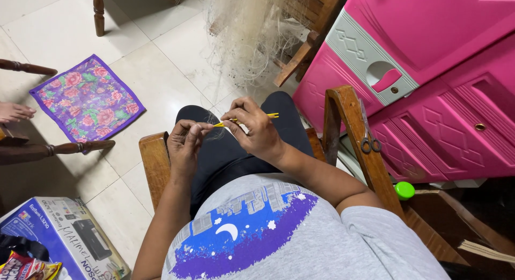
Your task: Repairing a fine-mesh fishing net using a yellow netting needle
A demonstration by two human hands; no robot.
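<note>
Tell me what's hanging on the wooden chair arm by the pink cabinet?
A pair of scissors hangs on the chair arm, blades up, handles down. What holds it there is too small to see.

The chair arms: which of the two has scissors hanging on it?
The right chair arm, next to the pink cabinet. Scissors hang against its wood; the left chair arm, on the tiled-floor side, carries nothing.

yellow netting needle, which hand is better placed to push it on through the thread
Right, probably. The right hand already pinches the yellow netting needle along its shaft, while the left hand only holds the thin thread at the needle's near tip.
</note>
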